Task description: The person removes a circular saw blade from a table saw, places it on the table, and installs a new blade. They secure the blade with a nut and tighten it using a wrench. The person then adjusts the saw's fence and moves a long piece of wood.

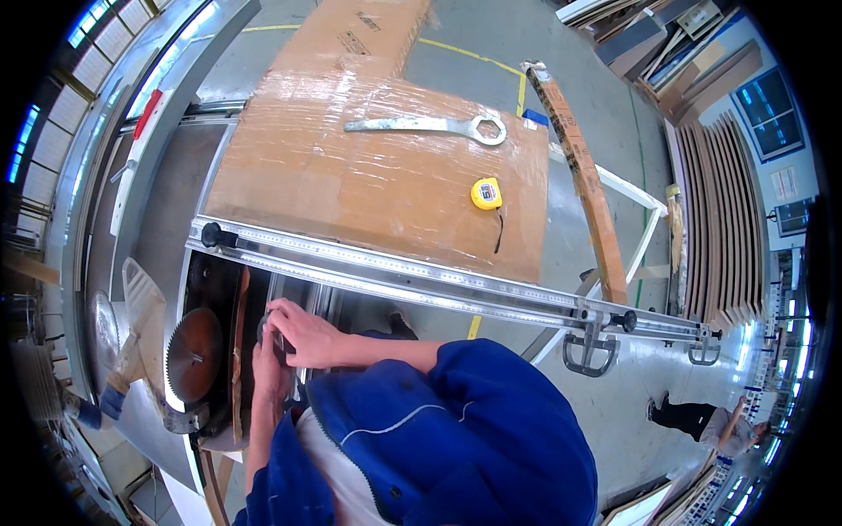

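My left hand [270, 366] and my right hand [303, 335] are together just right of the open saw housing, fingers curled in. Between them is a small dark part [281, 343], mostly covered by the fingers, so its kind cannot be told. To their left, a circular saw blade [194, 355] stands in the opened machine. Beyond the ruled aluminium fence [395, 270], a large flat wrench [425, 125] and a yellow tape measure [485, 194] lie on wrapped cardboard [298, 180].
A second toothed disc [103, 323] and pale gloves [143, 302] with blue cuffs are on the left; whether hands fill them is unclear. A red-handled part [147, 114] rests on the far-left rail. Clamps [589, 351] hang from the fence. Another person [710, 424] stands at right.
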`<state>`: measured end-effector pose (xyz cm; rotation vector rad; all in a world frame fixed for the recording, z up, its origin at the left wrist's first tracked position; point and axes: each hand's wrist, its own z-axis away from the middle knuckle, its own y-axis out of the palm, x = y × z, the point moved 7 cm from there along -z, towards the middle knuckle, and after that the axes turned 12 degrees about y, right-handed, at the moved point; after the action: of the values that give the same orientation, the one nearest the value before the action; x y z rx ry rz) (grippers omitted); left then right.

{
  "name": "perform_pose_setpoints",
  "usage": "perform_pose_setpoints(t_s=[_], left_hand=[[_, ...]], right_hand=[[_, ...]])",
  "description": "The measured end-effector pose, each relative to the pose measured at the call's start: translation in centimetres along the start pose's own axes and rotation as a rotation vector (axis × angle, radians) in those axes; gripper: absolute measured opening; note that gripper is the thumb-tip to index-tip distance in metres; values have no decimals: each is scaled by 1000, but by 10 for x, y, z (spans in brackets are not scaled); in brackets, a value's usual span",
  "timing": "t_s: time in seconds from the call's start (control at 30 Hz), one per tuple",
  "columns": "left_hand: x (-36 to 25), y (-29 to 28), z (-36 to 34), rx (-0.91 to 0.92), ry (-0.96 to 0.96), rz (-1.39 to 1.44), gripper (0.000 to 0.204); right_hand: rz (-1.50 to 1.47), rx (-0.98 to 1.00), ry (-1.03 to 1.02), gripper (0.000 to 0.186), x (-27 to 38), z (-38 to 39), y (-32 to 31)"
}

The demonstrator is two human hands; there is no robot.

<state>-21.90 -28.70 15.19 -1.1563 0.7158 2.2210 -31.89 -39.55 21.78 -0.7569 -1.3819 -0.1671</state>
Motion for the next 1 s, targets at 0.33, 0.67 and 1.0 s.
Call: perform_pose_setpoints(t_s=[0.33, 0.67, 1.0], left_hand=[[14, 13, 12, 111, -111, 366, 46], [18, 4, 17, 3, -22, 302, 46], [29, 5, 16, 69, -15, 279, 49]], right_hand=[[136, 195, 13, 59, -5, 3, 11], [172, 395, 33, 61, -11, -2, 11], [-47, 305, 99, 56, 1, 0, -19]])
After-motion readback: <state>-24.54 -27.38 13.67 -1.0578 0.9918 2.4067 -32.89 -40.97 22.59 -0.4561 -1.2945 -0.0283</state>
